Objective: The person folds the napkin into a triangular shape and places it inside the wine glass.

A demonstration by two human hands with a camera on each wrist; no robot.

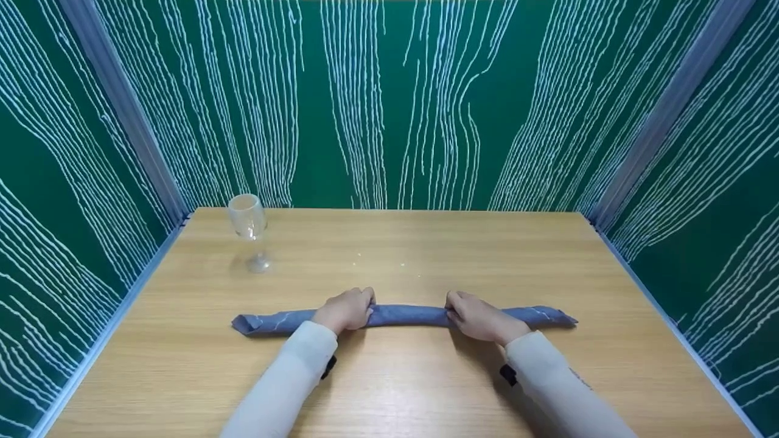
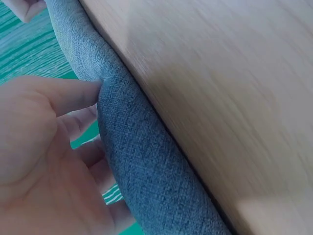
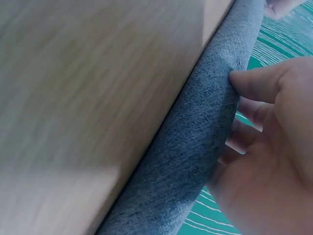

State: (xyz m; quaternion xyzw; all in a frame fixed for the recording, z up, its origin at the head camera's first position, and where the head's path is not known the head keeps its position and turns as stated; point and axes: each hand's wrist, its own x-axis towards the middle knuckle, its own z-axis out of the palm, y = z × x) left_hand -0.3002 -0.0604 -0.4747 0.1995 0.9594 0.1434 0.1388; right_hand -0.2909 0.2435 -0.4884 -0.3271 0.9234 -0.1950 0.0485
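A blue-grey cloth [image 1: 409,315], rolled into a long tube, lies crosswise on the wooden table. My left hand [image 1: 348,309] grips it left of its middle, and my right hand [image 1: 481,316] grips it at a similar distance to the right. Both ends of the roll stick out past the hands. In the left wrist view the thumb [image 2: 73,95] presses into the near side of the fabric, with fingers curled around behind. A matching hold shows in the right wrist view, where the thumb [image 3: 257,83] touches the roll and the fingertips are partly hidden by it.
A clear stemmed glass [image 1: 248,222] stands upright at the back left of the table [image 1: 395,371], beyond the roll's left end. Green panels [image 1: 420,121] with white wavy lines enclose the back and sides. A few tiny pale specks show on the tabletop behind the cloth.
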